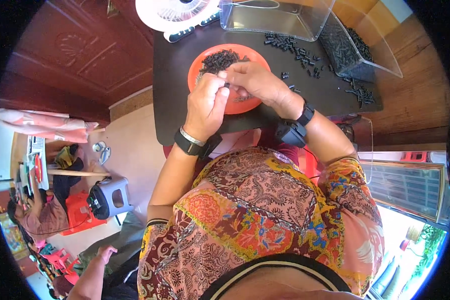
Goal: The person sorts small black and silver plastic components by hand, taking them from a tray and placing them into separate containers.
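Note:
My left hand (204,107) and my right hand (260,84) meet over an orange plate (191,76). Between the left thumb and forefinger shows the end of a small black cylindrical piece (227,85). The right fingers are pinched together right beside it, and what they hold is hidden. In the far half of the plate lies a heap of small black pieces (218,61). Tiny pale bits (243,98) lie in its near part, partly under my hands.
More black pieces (297,50) lie scattered on the dark table (172,107). A clear bin (342,55) full of them tips at the right, near another clear box (270,22). A white fan (177,15) stands at the back. Another person (47,212) sits at the left.

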{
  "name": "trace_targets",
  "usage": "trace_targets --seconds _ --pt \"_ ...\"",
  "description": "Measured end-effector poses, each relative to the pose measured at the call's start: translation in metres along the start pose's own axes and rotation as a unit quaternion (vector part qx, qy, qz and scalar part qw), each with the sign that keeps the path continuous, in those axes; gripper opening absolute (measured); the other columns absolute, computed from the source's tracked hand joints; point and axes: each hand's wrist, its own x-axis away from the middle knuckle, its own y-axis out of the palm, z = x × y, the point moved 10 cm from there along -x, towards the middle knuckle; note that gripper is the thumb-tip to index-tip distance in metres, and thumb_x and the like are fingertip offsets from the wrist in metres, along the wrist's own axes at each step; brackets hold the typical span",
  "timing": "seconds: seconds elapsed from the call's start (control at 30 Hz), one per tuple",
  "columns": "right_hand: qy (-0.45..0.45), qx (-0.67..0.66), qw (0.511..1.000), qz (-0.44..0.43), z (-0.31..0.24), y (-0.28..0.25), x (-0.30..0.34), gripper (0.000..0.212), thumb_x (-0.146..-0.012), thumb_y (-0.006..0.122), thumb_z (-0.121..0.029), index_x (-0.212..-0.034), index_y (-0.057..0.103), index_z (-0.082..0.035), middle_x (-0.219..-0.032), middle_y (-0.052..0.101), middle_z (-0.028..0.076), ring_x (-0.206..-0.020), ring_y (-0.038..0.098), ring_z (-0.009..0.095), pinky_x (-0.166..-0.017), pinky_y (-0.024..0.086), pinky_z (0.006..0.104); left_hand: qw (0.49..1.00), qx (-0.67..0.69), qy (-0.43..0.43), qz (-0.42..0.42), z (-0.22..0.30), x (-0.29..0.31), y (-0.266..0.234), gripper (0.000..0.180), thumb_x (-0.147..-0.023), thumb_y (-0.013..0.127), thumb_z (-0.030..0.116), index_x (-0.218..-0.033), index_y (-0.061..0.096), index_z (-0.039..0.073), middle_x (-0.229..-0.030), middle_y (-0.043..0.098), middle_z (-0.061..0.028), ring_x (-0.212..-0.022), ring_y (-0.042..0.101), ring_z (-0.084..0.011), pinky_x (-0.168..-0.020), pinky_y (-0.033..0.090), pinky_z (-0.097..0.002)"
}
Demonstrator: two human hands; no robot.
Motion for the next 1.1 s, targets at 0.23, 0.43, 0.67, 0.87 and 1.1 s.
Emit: trace_targets --seconds 0.23,0.43,0.67,0.87,1.1 --pt "-0.013 0.020 0.997 -0.073 -0.009 0.008 0.001 0.023 -0.089 0.059 -0.028 -0.078 0.059 -0.008 -0.068 0.053 -0.003 -0.060 0.047 0.007 -0.057 0.040 0.0218 0.998 0.053 -0.014 -0.017 -0.004 0.003 -0.001 0.008 -0.083 0.055 0.006 -0.087 0.054 0.000 -0.083 0.057 -0.0156 -0.074 0.057 -0.0332 -0.067 0.047 -0.0368" --pt "0.008 -0.012 0.994 -0.111 -0.010 0.010 0.001 0.017 -0.084 0.063 -0.025 -0.081 0.062 -0.008 -0.070 0.054 -0.004 -0.063 0.048 0.006 -0.059 0.040 0.0209 0.996 0.078 -0.027 -0.020 -0.012 0.005 -0.003 0.009 -0.085 0.055 0.008 -0.086 0.054 -0.001 -0.078 0.056 -0.0114 -0.069 0.057 -0.0228 -0.064 0.045 -0.0329" --pt "-0.099 0.082 0.990 -0.058 -0.035 0.002 0.003 0.014 -0.085 0.065 -0.017 -0.088 0.065 -0.004 -0.077 0.062 -0.002 -0.073 0.055 0.005 -0.069 0.045 0.0217 0.862 0.412 -0.293 -0.038 -0.056 0.025 0.018 0.017 -0.091 0.050 0.020 -0.086 0.055 0.006 -0.076 0.057 -0.0005 -0.065 0.051 -0.0065 -0.059 0.039 -0.0207" --pt "-0.160 0.111 0.980 -0.047 -0.053 -0.002 0.006 0.010 -0.085 0.064 -0.009 -0.089 0.064 0.000 -0.085 0.067 0.002 -0.081 0.059 0.007 -0.076 0.048 0.0245 0.884 0.338 -0.317 -0.067 -0.063 0.022 0.021 0.019 -0.092 0.050 0.022 -0.089 0.057 0.005 -0.077 0.056 -0.0013 -0.063 0.050 -0.0066 -0.057 0.038 -0.0204" --pt "-0.266 0.304 0.914 -0.035 -0.077 0.007 0.020 0.012 -0.081 0.064 -0.006 -0.092 0.064 -0.001 -0.081 0.065 0.008 -0.076 0.063 0.017 -0.072 0.049 0.0290 0.886 0.321 -0.320 -0.098 -0.060 0.025 0.025 0.020 -0.092 0.051 0.024 -0.090 0.058 0.005 -0.071 0.056 -0.0006 -0.061 0.049 -0.0060 -0.054 0.037 -0.0194"
